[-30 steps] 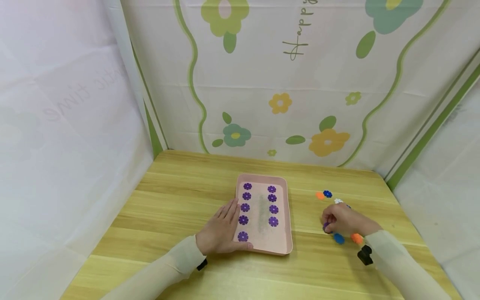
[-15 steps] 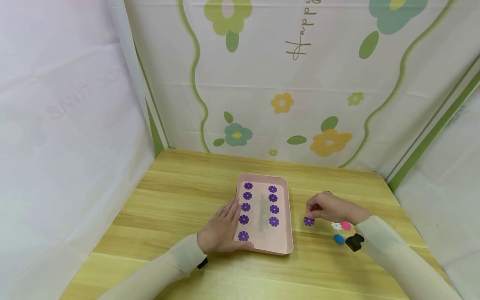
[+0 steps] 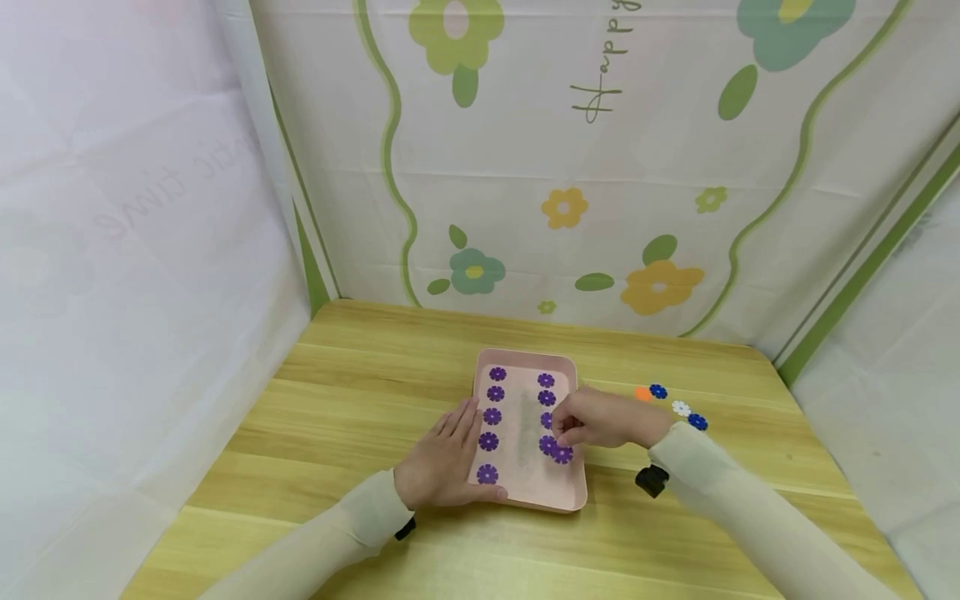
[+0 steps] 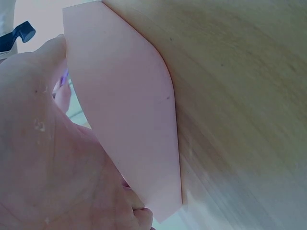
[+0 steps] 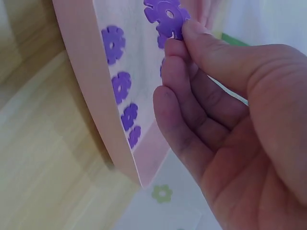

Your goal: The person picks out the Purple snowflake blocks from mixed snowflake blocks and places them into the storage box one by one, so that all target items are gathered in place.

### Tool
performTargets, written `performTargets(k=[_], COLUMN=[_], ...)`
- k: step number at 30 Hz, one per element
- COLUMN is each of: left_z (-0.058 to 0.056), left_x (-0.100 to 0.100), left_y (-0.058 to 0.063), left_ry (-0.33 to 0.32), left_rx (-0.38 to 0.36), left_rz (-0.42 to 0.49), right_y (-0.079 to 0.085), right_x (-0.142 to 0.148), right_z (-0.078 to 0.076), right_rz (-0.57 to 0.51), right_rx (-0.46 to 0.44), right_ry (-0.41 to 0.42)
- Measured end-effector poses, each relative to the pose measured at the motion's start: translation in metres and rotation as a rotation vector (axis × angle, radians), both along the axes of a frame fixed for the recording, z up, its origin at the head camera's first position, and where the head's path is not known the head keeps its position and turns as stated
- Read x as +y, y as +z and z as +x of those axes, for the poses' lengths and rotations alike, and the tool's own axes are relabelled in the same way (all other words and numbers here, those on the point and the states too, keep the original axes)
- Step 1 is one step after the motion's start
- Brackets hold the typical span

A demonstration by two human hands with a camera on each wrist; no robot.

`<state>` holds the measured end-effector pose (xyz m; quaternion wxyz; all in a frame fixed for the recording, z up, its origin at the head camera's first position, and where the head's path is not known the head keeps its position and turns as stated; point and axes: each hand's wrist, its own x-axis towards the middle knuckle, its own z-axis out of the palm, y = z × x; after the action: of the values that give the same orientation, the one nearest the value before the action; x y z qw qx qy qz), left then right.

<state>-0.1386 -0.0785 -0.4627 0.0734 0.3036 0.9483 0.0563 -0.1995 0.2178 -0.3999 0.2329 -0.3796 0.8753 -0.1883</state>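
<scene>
A pink tray (image 3: 527, 492) stands on the table with purple flower-shaped plastic discs in two columns, among them a disc (image 3: 487, 474) at the left front. My left hand (image 3: 442, 462) rests on the tray's left front corner, fingers straight along the left rim and thumb on the front rim. Over the tray's right side, my right hand (image 3: 596, 418) pinches another purple flower disc (image 5: 168, 14) between thumb and index finger. In the head view that disc overlaps the front disc of the right column. The right hand partly covers one disc behind it.
Right of the tray lie loose flower discs: an orange one (image 3: 643, 393), a blue one (image 3: 658, 391), a white one (image 3: 681, 408) and another blue one (image 3: 697, 422). The right sleeve (image 3: 705, 467) hides part of the table. A flower-printed cloth (image 3: 510, 167) hangs behind.
My right hand has carried the purple disc left from the loose discs to above the tray's right side. The left hand has stayed on the tray corner.
</scene>
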Motion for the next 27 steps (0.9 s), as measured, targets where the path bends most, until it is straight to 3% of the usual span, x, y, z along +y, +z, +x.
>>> performTargets(k=[9, 17, 22, 27], left_z=[0.002, 0.001, 0.0, -0.003], left_x=[0.0, -0.001, 0.0, 0.003], left_y=[-0.001, -0.001, 0.004, 0.009], left_ry=[-0.008, -0.017, -0.001, 0.005], left_rx=[-0.004, 0.002, -0.031, -0.037], left_rz=[0.001, 0.018, 0.007, 0.011], right_y=[-0.03, -0.046, -0.048, -0.037], right_x=[-0.016, -0.018, -0.017, -0.012], right_z=[0.009, 0.015, 0.016, 0.017], right_rz=[0.009, 0.03, 0.01, -0.025], right_rx=[-0.005, -0.011, -0.003, 0.017], right_ry=[0.019, 0.009, 0.006, -0.042])
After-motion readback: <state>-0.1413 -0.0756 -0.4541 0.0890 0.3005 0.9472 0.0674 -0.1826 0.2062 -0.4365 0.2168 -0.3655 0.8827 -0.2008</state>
